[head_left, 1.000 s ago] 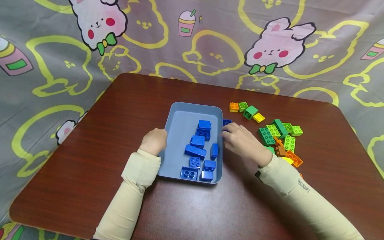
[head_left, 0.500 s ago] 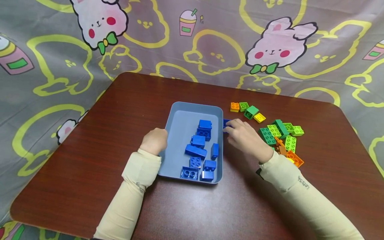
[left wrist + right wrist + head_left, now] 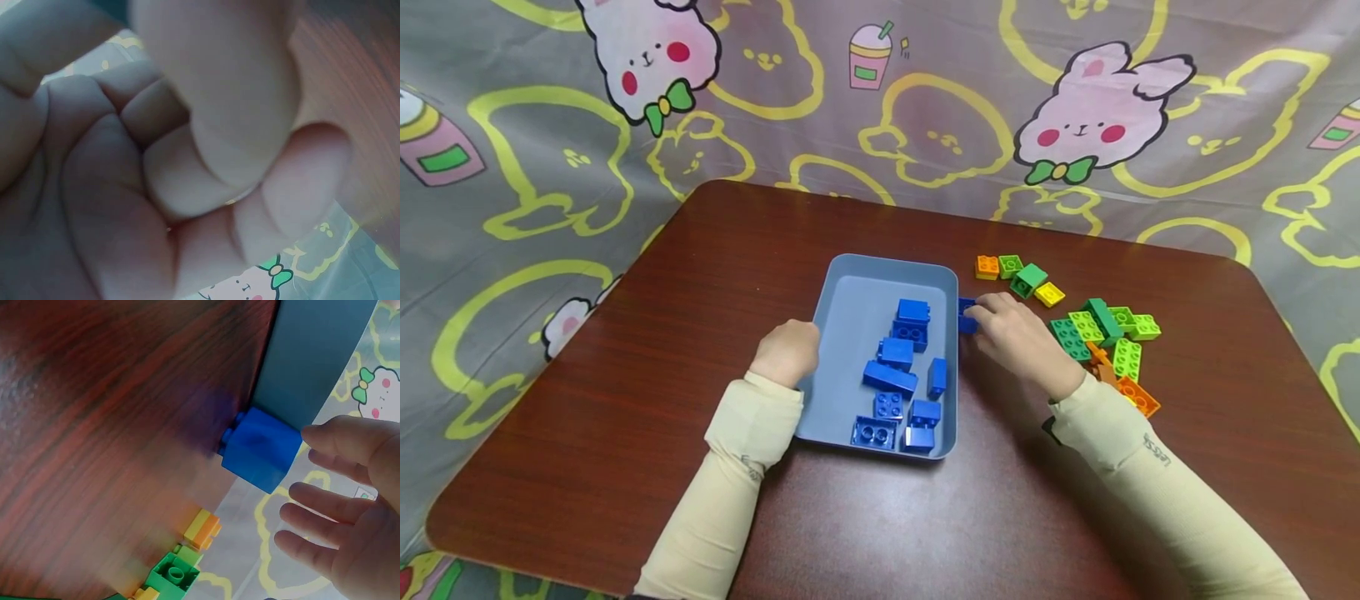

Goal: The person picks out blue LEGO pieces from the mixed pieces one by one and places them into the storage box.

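A grey-blue tray point(image 3: 842, 333) lies on the table with several blue bricks, such as a long blue brick point(image 3: 889, 378), on its floor. My left hand point(image 3: 786, 353) holds the tray's left rim with curled fingers; in the left wrist view those fingers point(image 3: 237, 112) hide most of the grip. Just outside the tray's right wall stands another blue brick point(image 3: 261, 450), against or very close to that wall. Beside it is my right hand point(image 3: 1018, 343), fingers loosely extended. In the right wrist view a fingertip point(image 3: 314, 435) meets the brick's edge, with no grip around it.
To the right of the tray lies a loose pile of bricks, including a dark green brick point(image 3: 1070, 340), a lime brick point(image 3: 1127, 360) and an orange brick point(image 3: 1138, 397). Farther back sit an orange brick point(image 3: 987, 267) and a yellow brick point(image 3: 1049, 294). A patterned cloth point(image 3: 940, 108) hangs behind the table.
My right hand has shifted slightly right and away from the tray wall, leaving more of the blue brick beside it in sight. The left hand and tray stay put.
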Demonstrator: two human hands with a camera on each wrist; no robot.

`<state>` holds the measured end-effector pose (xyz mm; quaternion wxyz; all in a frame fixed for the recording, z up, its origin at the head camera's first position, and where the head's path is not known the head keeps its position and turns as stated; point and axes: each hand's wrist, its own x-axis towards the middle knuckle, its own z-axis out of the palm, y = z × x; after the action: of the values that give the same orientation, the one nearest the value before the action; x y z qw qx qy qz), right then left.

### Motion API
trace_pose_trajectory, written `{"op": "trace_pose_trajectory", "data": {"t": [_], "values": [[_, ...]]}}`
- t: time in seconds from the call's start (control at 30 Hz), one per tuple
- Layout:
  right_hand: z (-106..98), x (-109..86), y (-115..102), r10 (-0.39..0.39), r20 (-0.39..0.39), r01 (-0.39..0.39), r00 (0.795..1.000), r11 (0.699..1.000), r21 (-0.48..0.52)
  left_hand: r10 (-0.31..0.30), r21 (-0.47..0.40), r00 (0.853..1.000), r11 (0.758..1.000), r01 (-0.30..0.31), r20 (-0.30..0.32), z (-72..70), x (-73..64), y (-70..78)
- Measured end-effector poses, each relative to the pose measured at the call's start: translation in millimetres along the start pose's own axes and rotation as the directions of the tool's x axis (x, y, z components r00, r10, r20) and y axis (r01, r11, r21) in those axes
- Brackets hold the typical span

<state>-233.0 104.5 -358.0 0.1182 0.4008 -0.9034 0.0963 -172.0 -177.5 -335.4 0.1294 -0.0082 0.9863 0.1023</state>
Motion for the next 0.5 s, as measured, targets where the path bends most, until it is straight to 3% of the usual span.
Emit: {"op": "trace_pose_trajectory", "data": {"t": [0.17, 0.5], "values": [[1.1, 2.2, 0.8, 0.029, 0.010, -0.030, 1.000, 0.997, 0.069, 0.001, 0.000, 1.000, 1.000, -0.001, -0.002, 1.6, 1.0, -0.9], [3.7, 6.5, 7.8, 0.068, 0.044, -0.073, 0.997, 0.991, 0.116, 0.002, 0.004, 1.000, 1.000, -0.002, -0.006, 1.0, 0.4, -0.5]]}}
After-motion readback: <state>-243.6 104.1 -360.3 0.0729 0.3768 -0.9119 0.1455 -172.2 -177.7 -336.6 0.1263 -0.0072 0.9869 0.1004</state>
